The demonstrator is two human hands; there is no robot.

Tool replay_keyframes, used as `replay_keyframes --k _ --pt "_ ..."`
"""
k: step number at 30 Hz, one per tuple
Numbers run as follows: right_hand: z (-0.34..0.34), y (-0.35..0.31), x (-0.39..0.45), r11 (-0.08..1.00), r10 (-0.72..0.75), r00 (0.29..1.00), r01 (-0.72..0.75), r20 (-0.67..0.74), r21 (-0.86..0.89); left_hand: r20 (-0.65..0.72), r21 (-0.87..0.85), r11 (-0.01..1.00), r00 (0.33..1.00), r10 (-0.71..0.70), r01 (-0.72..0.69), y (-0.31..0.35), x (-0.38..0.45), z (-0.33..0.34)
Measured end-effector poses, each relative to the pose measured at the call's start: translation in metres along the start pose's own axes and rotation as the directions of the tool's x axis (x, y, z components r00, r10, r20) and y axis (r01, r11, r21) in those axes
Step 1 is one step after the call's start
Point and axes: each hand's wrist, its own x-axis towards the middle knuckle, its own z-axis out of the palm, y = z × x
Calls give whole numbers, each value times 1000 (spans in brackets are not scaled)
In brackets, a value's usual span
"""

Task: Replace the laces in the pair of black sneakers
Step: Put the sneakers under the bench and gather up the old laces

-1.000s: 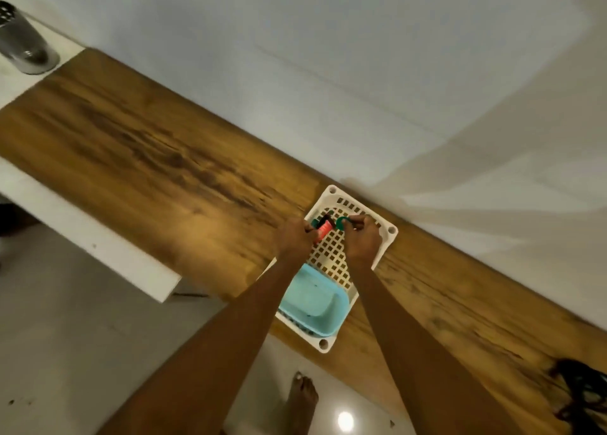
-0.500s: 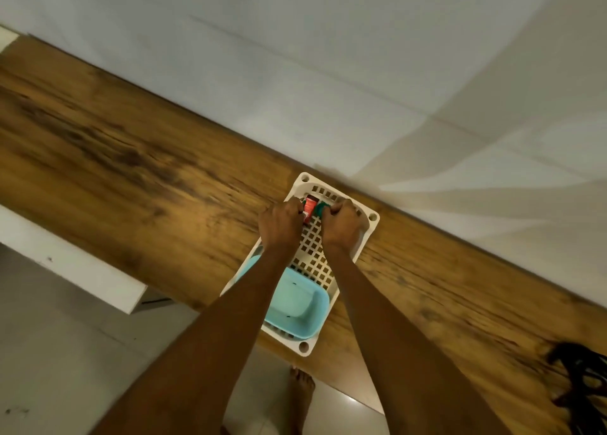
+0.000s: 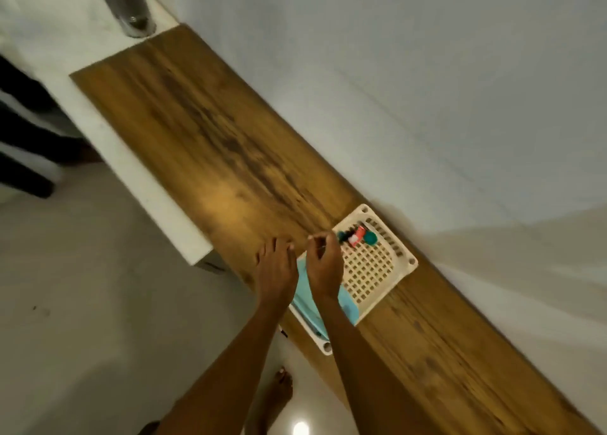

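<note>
The right hand is raised over the near end of a white perforated tray, its fingers curled and its thumb and forefinger pinched on something thin and pale whose nature cannot be told through the blur. The left hand is held just beside it, over the front edge of the wooden counter; its fingers are bent inward with nothing seen in them, and whether they touch the wood cannot be told. The two hands are close but apart.

On the far part of the tray a cluster of small items is seen, red, dark and teal, too small to be named. A light blue tub is set in the near part of the tray, partly covered by the forearms. The black sneakers are not seen in this view.

The tray is placed between the wall and the front edge of the counter, its near corner overhanging that edge. A long stretch of bare wood is left open to the left of the hands, and another to the right of the tray. Past the far end of the wood, a white ledge is seen, on which a perforated metal cup stands.

The counter is backed by a plain pale wall. A pale floor is seen below, and a bare foot is planted on it beneath the counter edge.
</note>
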Motion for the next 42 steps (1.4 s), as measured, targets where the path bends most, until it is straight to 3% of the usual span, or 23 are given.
replay_keyframes --k 4,6,7,9,11,18,22,28,36,42 --pt "67 -44 -65 991 -90 962 112 257 -71 -40 -59 957 958 -286 283 -83 -22 -49" --pt "112 -55 -100 971 -165 915 216 368 -101 -86 -110 911 909 -407 397 -138 -36 -72" --pt "130 -57 -114 972 -129 884 203 449 -121 -97 -157 887 887 -451 434 -159 -42 -79" --pt "177 -59 -150 966 -42 790 188 611 -178 -110 -223 824 827 -552 520 -212 -58 -96" --pt "222 -55 -189 938 -35 699 270 714 -218 -126 -273 752 753 -646 600 -265 -82 -110" --pt "349 -53 -332 810 20 373 538 928 -233 -90 -464 446 461 -883 765 -420 -171 -150" --pt "402 -46 -405 718 101 214 660 972 -220 -75 -581 282 294 -953 764 -486 -214 -151" --pt "485 -7 -475 548 167 -70 836 984 -33 -3 -702 -25 -38 -999 712 -580 -254 -120" --pt "656 99 -534 263 260 -407 902 876 341 -26 -819 -124 -252 -967 561 -741 -270 -52" --pt "772 149 -589 -69 225 -565 803 794 591 -21 -853 -144 -309 -951 502 -843 -286 -21"
